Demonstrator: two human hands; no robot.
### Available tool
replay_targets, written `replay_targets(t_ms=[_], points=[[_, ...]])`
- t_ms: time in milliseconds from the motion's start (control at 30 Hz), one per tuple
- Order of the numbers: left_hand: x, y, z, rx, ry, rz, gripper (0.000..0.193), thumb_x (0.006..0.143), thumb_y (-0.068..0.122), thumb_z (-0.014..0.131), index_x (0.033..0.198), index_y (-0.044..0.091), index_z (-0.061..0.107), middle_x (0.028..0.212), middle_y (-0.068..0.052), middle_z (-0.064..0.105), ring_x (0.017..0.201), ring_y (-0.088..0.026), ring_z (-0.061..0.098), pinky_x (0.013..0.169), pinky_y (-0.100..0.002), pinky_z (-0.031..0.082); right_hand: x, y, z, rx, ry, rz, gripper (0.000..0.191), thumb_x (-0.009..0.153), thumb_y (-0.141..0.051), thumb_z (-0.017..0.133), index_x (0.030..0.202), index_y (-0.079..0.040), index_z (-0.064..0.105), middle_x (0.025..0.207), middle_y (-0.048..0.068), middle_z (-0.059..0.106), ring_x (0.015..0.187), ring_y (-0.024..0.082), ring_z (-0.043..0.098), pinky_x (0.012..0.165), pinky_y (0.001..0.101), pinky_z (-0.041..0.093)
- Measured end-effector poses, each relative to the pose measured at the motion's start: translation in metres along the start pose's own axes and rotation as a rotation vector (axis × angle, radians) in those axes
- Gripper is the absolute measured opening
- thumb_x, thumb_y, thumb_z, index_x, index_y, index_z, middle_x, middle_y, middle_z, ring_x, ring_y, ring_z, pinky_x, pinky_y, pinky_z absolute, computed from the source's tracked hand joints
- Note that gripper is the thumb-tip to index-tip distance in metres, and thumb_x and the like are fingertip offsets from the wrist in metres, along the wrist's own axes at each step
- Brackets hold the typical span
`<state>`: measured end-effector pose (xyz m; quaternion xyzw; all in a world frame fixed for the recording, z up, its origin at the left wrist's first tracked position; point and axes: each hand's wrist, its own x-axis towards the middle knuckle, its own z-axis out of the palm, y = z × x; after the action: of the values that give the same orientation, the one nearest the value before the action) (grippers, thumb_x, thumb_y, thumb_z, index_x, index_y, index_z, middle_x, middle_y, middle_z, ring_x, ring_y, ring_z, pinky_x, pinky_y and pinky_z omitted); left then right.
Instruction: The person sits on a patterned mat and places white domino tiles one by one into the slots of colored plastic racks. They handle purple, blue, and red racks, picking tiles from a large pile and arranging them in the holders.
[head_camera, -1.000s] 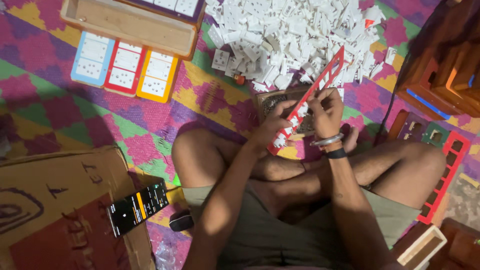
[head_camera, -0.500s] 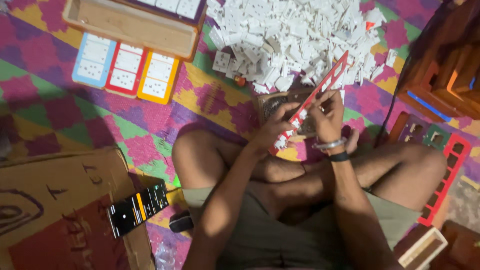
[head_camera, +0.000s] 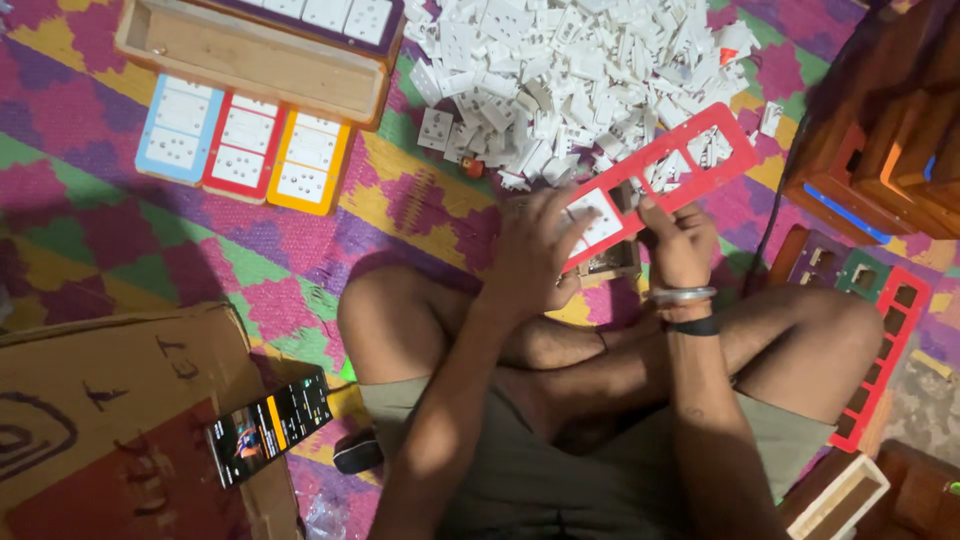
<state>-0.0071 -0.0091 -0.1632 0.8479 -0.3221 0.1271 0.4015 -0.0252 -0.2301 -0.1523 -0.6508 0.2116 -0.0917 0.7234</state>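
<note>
1. Sitting cross-legged on a patchwork mat (head_camera: 300, 250) of purple, pink, green and yellow, the person holds a long red plastic frame (head_camera: 655, 180) above the knees, tilted so its far end rises toward the upper right.
2. The red frame is a narrow rectangular plate with a row of square openings; a white socket module (head_camera: 597, 222) fills the opening nearest the left hand, and the openings farther up are bare, so white parts behind show through them.
3. The left hand (head_camera: 535, 255) lies spread over the frame's lower end, its fingers wide and flat against the white module and the red edge.
4. The right hand (head_camera: 682, 245) grips the frame at its middle from below, fingers curled shut around the lower edge, thumb on the front face; a metal bangle and a dark band sit on that wrist.
5. Just beyond the frame lies a big heap of white switch and socket parts (head_camera: 570, 80) on the mat.
6. To the upper left are three finished plates (head_camera: 240, 145) side by side, framed in blue, red and yellow, beside a wooden box (head_camera: 250, 50).
7. A phone (head_camera: 270, 425) with a lit screen rests on cardboard (head_camera: 110, 400) at the lower left.
8. Another red frame (head_camera: 880, 360) lies on the mat by the right knee.
</note>
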Motion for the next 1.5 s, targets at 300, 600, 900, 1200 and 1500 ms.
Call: replay_targets(t_ms=[300, 600, 900, 1200, 1500], points=[[0.001, -0.043, -0.006, 0.475, 0.118, -0.494, 0.102, 0.071, 0.055, 0.084, 0.149, 0.007, 0.041, 0.131, -0.02, 0.059, 0.12, -0.042, 0.054, 0.095, -0.062, 0.042, 0.017, 0.019, 0.0, -0.594, -0.005, -0.193, 0.017, 0.098, -0.017, 0.069, 0.106, -0.003, 0.076, 0.09, 0.012, 0.077, 0.08, 0.024, 0.076, 0.07, 0.0348, 0.058], [0.006, -0.036, 0.002, 0.484, 0.09, -0.484, 0.097, 0.066, 0.043, 0.083, 0.148, 0.012, 0.044, 0.122, -0.015, 0.061, 0.111, -0.036, 0.059, 0.093, -0.058, 0.044, 0.053, 0.024, -0.037, -1.182, 0.149, -0.365, 0.027, 0.078, -0.007, 0.078, 0.104, -0.003, 0.077, 0.094, 0.024, 0.07, 0.084, 0.042, 0.068, 0.075, 0.0478, 0.055], [0.01, -0.039, -0.019, 0.426, 0.179, -0.556, 0.093, 0.074, 0.048, 0.086, 0.146, 0.008, 0.044, 0.122, -0.02, 0.061, 0.113, -0.042, 0.059, 0.093, -0.058, 0.046, 0.059, 0.02, -0.02, -0.941, 0.269, -0.392, 0.024, 0.077, -0.002, 0.077, 0.101, -0.006, 0.074, 0.094, 0.015, 0.071, 0.084, 0.032, 0.072, 0.077, 0.0411, 0.057], [0.006, -0.05, -0.029, 0.34, 0.294, -0.679, 0.099, 0.068, 0.036, 0.091, 0.147, 0.003, 0.04, 0.13, -0.025, 0.059, 0.119, -0.045, 0.057, 0.096, -0.06, 0.045, 0.066, 0.015, -0.004, -1.064, 0.227, -0.563, 0.011, 0.085, 0.0, 0.071, 0.096, -0.002, 0.071, 0.09, 0.018, 0.069, 0.079, 0.036, 0.068, 0.071, 0.0446, 0.055], [0.007, -0.057, -0.023, 0.198, 0.323, -0.713, 0.097, 0.066, 0.03, 0.09, 0.146, 0.0, 0.044, 0.136, -0.026, 0.058, 0.126, -0.047, 0.055, 0.104, -0.059, 0.042, 0.14, 0.023, 0.033, -0.934, 0.103, -0.718, 0.035, 0.085, 0.0, 0.065, 0.12, 0.005, 0.069, 0.107, 0.025, 0.069, 0.095, 0.039, 0.067, 0.086, 0.0439, 0.056]])
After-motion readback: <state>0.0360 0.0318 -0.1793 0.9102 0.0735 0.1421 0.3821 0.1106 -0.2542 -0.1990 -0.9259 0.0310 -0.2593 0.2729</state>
